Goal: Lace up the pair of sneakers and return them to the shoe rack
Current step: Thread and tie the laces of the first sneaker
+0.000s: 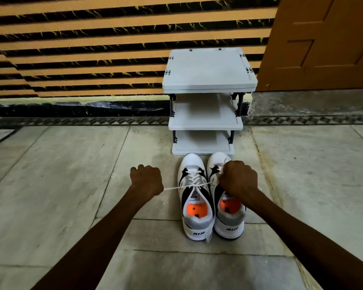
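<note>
Two white, black and grey sneakers stand side by side on the floor, heels toward me, with orange insoles. The left sneaker (194, 218) has its white lace (194, 181) crossed up the front. My left hand (146, 181) is a fist to the left of that shoe, gripping one lace end, which stretches taut to the eyelets. My right hand (238, 178) is a fist over the front of the right sneaker (231, 222), gripping the other lace end; it hides that shoe's lacing. The grey shoe rack (208, 68) stands just beyond the toes, its three shelves bare.
The rack stands against a wall with orange and black stripes (92, 49). A brown door (327, 42) is to its right. The floor is grey stone tile (61, 174), open on both sides of the shoes. A tag hangs at the left sneaker's heel (208, 237).
</note>
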The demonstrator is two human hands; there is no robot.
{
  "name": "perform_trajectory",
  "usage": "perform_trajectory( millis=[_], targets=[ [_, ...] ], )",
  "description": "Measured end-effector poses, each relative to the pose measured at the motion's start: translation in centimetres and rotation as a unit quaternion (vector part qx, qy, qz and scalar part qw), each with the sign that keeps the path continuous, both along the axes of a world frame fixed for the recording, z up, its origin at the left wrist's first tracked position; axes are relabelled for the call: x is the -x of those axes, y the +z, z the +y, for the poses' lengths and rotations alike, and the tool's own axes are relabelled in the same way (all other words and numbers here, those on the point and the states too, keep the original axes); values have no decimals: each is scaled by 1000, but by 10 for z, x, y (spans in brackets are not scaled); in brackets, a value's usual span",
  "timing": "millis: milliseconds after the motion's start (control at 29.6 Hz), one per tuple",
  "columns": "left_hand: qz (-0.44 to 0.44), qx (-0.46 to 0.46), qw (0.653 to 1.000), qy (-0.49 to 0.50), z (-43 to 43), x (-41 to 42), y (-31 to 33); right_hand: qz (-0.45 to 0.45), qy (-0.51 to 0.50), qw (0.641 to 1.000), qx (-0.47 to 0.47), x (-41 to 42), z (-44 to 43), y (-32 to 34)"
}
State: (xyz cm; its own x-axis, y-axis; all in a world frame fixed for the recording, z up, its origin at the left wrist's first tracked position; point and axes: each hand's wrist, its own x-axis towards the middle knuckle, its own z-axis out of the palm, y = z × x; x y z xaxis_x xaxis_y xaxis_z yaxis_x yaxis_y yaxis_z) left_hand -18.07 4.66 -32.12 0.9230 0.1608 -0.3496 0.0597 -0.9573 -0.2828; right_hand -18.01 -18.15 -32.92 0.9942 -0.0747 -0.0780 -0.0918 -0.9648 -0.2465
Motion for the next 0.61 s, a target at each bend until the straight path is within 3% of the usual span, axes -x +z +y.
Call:
perform_trajectory(
  millis=[169, 271, 372, 440, 609],
  targets=[
    [-28, 20, 999, -41, -9, 1, -11, -31, 27, 997, 63, 2, 4, -7],
    [-41, 177, 981, -68, -18, -2, -16, -67, 62, 996, 19, 0, 10, -7],
    [-10, 339, 938, -69, -31, 0, -23, 10, 150, 987, -52, -3, 19, -9],
    [-41, 358, 930, -73, -38, 4, -27, 66, 175, 979, -79, -1, 24, -13],
    [-102, 393, 913, -34, -42, 8, -30, 53, 185, 978, -75, 2, 28, -14]
  ],
)
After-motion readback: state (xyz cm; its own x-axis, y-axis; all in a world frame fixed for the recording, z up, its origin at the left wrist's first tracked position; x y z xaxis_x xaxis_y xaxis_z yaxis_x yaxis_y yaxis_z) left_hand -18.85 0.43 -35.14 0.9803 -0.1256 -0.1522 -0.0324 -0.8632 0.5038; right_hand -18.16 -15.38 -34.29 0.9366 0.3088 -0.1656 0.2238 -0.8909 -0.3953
